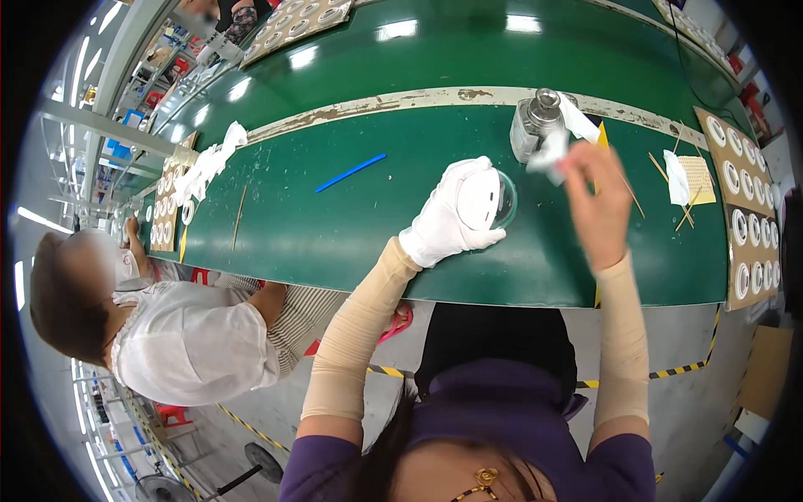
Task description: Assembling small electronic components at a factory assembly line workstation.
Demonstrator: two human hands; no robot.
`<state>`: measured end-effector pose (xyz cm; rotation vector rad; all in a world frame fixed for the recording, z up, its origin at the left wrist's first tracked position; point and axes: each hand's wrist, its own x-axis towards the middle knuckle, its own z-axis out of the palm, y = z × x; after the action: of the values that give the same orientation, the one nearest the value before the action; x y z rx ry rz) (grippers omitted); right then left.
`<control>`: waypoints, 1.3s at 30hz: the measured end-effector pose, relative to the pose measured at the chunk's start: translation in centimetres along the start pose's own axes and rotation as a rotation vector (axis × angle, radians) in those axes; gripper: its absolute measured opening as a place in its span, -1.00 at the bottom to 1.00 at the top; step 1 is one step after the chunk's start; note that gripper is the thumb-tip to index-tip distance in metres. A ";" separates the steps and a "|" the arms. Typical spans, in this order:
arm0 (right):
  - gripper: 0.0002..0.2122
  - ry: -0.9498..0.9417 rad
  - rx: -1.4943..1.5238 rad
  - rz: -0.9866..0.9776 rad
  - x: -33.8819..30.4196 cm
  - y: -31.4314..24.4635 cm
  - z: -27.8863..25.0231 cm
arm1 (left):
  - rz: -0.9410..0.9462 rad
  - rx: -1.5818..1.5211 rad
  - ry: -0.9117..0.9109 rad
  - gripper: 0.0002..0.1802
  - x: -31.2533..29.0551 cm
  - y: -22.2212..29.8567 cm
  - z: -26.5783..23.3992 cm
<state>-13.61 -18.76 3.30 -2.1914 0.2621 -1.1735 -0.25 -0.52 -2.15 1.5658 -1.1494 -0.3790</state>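
Observation:
My left hand (442,219), in a white glove, grips a round white part (478,201) with two small dark slots and a clear, glass-like rim (508,203), a little above the green bench. My right hand (598,199) is bare, raised to the right of it, and blurred by motion. Its fingers pinch a crumpled white wipe (549,156), which hangs in front of a clear glass bottle (525,132) with a metal top (546,102). From this view I cannot tell whether the wipe touches the bottle. Beige sleeves cover both my forearms.
A blue stick (350,172) lies left of centre on the bench (318,226). At right are a yellow pad (699,180), a white wipe (677,178) and thin wooden sticks (658,167). A cardboard tray of white rings (733,217) borders them. A co-worker (192,343) sits at my left.

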 end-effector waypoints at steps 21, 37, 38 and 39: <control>-0.90 -0.370 -0.166 -0.026 8.5 2.0 -0.3 | 0.063 0.165 -0.020 0.06 0.2 0.4 -0.1; -0.90 -0.108 0.563 0.544 -3.0 -2.5 6.5 | 0.166 0.179 0.003 -0.05 0.5 -1.6 1.0; -0.90 -0.108 0.562 0.550 -3.1 -2.8 6.5 | 0.111 0.088 0.041 -0.05 0.3 -1.0 1.0; -0.90 -0.087 0.625 0.604 -3.2 -3.1 6.4 | 0.056 -0.003 0.078 -0.06 0.1 -0.6 1.1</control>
<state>-10.66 -12.11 0.45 -1.4590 0.4174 -0.6902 -0.73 -1.25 -3.06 1.5292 -1.1290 -0.2802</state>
